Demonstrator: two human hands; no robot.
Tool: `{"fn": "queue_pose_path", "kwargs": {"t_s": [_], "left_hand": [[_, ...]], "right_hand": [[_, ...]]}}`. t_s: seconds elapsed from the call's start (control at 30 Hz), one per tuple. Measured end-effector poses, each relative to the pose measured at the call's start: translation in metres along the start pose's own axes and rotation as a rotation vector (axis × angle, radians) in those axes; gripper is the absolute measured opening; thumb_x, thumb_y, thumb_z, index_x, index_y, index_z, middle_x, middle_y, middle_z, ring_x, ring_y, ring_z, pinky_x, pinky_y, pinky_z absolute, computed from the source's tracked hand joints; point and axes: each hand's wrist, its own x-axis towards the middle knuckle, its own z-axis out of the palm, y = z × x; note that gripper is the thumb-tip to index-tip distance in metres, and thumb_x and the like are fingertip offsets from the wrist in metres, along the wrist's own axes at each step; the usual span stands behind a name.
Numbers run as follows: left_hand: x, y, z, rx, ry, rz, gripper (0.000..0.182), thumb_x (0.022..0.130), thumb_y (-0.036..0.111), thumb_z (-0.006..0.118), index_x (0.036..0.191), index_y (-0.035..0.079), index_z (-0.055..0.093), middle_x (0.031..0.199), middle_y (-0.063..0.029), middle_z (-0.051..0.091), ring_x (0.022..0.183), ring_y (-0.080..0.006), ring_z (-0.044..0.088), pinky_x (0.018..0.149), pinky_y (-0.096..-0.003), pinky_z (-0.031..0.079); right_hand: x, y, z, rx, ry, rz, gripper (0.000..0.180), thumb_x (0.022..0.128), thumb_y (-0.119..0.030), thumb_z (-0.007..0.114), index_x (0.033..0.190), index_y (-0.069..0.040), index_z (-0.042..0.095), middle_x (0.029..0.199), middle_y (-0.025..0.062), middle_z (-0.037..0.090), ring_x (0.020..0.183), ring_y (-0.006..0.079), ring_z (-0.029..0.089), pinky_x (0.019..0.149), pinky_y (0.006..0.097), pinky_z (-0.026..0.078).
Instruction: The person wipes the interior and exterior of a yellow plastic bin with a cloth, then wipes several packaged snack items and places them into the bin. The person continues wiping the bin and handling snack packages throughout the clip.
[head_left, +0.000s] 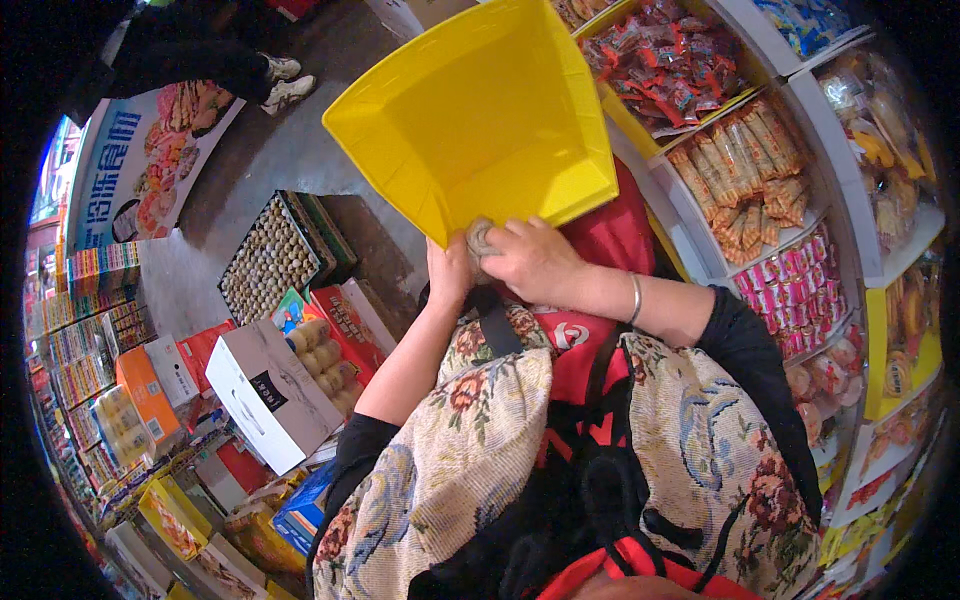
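Observation:
A yellow plastic bin (495, 112) is tilted up in front of me, its bare inside facing me. My left hand (450, 274) grips its near corner, with most of the fingers hidden behind the wall. A crumpled greyish cloth (478, 238) is bunched in my right hand (536, 259), pressed against the bin's near edge close to my left hand. Both hands nearly touch there. A red apron (581, 352) hangs over my front, partly behind the bin.
On the right, shelf compartments hold red-wrapped snacks (671, 64), stick-shaped packets (739, 169) and pink-wrapped sweets (795, 289). Egg trays (270, 262) sit on the floor to the left. Nearer are a white carton (266, 394) and several boxes. A person's shoes (289, 82) show at upper left.

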Motion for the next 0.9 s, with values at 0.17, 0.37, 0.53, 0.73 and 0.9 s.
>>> {"fn": "queue_pose_path", "kwargs": {"t_s": [0.17, 0.37, 0.53, 0.73, 0.9], "left_hand": [[-0.005, -0.006, 0.0, -0.003, 0.064, 0.004, 0.041, 0.084, 0.02, 0.044, 0.119, -0.002, 0.05, 0.12, -0.0252, 0.051, 0.113, -0.0389, 0.047, 0.095, -0.043, 0.036], [-0.001, 0.011, 0.008, -0.007, 0.059, 0.035, 0.049, 0.085, 0.021, 0.048, 0.128, -0.001, 0.04, 0.128, -0.0241, 0.043, 0.118, -0.0388, 0.042, 0.1, -0.0416, 0.032], [-0.006, 0.017, 0.004, -0.056, -0.027, -0.051, 0.052, 0.089, 0.025, 0.052, 0.13, 0.0, 0.034, 0.126, -0.0186, 0.046, 0.116, -0.0312, 0.046, 0.098, -0.0369, 0.036], [-0.01, 0.012, -0.018, -0.1, -0.245, 0.02, 0.067, 0.081, 0.018, 0.07, 0.132, 0.001, 0.029, 0.127, -0.0124, 0.045, 0.119, -0.0238, 0.044, 0.102, -0.0334, 0.034], [-0.02, 0.017, -0.015, -0.186, -0.242, 0.077, 0.083, 0.074, 0.017, 0.078, 0.136, 0.003, 0.024, 0.13, -0.0108, 0.043, 0.123, -0.0223, 0.041, 0.104, -0.0354, 0.033]], "right_hand": [[-0.017, 0.043, -0.044, -0.254, -0.08, 0.115, 0.008, 0.075, -0.018, 0.052, 0.071, -0.017, 0.059, 0.078, 0.0021, 0.051, 0.08, 0.0239, 0.053, 0.064, 0.0405, 0.04], [-0.046, 0.084, -0.078, -0.307, 0.039, 0.356, 0.014, 0.071, -0.014, 0.063, 0.084, -0.013, 0.062, 0.091, 0.0076, 0.054, 0.088, 0.0292, 0.052, 0.072, 0.0421, 0.043], [-0.043, 0.073, -0.068, -0.155, 0.11, 0.407, 0.023, 0.065, -0.017, 0.071, 0.084, -0.01, 0.062, 0.103, 0.0097, 0.056, 0.093, 0.0315, 0.05, 0.079, 0.0447, 0.043], [-0.022, 0.062, -0.072, -0.298, 0.111, 0.32, 0.017, 0.064, -0.02, 0.07, 0.074, -0.009, 0.063, 0.102, 0.006, 0.059, 0.095, 0.0292, 0.049, 0.08, 0.0425, 0.043], [-0.019, 0.053, -0.063, -0.286, 0.091, 0.253, 0.014, 0.066, -0.016, 0.065, 0.078, -0.01, 0.064, 0.095, 0.0044, 0.06, 0.094, 0.0267, 0.051, 0.078, 0.0428, 0.044]]}}
